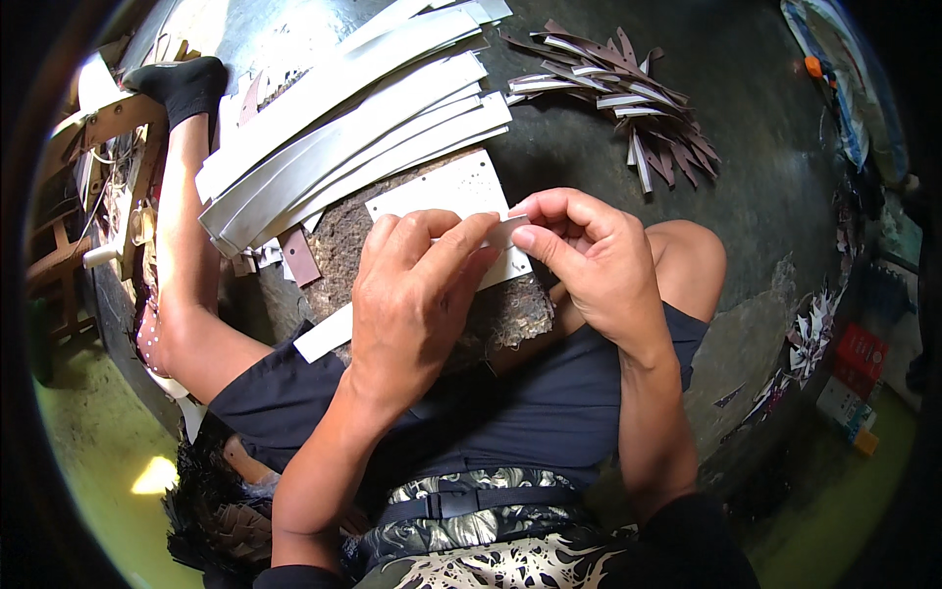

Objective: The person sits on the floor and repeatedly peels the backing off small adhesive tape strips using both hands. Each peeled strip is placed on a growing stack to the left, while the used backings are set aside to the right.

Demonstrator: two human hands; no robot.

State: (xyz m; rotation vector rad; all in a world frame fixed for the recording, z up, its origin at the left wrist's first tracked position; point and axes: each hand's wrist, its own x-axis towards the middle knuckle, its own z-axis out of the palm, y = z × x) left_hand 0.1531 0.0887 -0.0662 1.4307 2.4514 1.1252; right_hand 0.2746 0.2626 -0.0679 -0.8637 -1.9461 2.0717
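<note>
Head view: left hand has its fingers bent, tips pinched on a pale strip; right hand has thumb and forefinger closed on the strip's right end. Strip is over a white board on a rough block. Beyond: stacked long white strips; dark pieces heaped on the floor.
</note>
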